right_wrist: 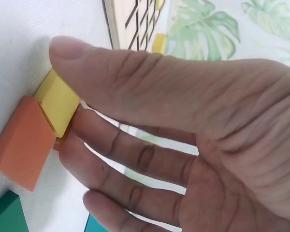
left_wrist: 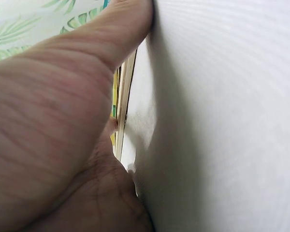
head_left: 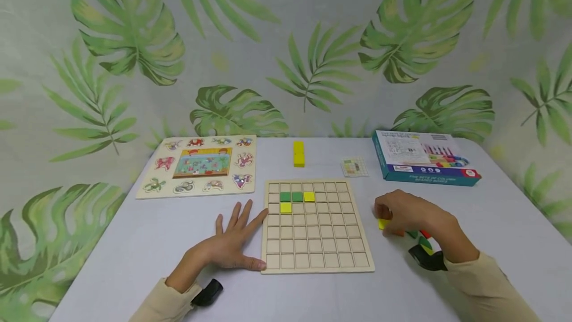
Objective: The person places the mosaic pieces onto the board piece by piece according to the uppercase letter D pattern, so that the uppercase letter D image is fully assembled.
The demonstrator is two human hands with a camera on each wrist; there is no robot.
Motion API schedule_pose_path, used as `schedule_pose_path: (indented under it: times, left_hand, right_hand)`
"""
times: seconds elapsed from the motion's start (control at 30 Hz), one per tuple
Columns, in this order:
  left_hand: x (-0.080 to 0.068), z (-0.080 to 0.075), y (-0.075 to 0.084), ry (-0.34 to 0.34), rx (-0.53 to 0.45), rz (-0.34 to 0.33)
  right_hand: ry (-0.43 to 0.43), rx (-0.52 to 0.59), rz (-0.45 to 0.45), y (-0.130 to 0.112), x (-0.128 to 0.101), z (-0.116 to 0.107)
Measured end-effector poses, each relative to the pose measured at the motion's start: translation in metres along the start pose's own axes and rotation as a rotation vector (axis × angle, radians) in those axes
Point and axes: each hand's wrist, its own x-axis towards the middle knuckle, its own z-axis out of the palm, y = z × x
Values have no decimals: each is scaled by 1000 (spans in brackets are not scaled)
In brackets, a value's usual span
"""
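A wooden grid board (head_left: 317, 232) lies on the white table. Two green tiles (head_left: 291, 197) and a yellow tile (head_left: 309, 196) sit in a row near its top, with another yellow tile (head_left: 285, 207) below the leftmost one. My left hand (head_left: 232, 245) is spread beside the board, thumb and a fingertip at its left edge. To the right of the board, my right hand (head_left: 408, 210) has its thumb and curled fingers around a loose yellow square tile (right_wrist: 60, 104). An orange tile (right_wrist: 24, 142) lies right against that one, and a green tile (right_wrist: 9, 212) is nearby.
Behind the board stand a yellow block (head_left: 299, 154) and a small pattern card (head_left: 354, 167). A sea-animal puzzle board (head_left: 152, 190) lies at back left, a boxed toy set (head_left: 429, 175) at back right. Red and green pieces (head_left: 424, 242) lie under the right wrist.
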Motion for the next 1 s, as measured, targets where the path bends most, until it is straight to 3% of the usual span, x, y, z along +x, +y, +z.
schedule_pose_path:
  times: [0.67,1.0]
  left_hand:
    - [0,-2,1,0,28,6]
    - [-1,0,2,-51,51,-10]
  right_hand:
    - [-1,6,-1,-4,3,-1]
    - [52,-13,-58,-6,4,0]
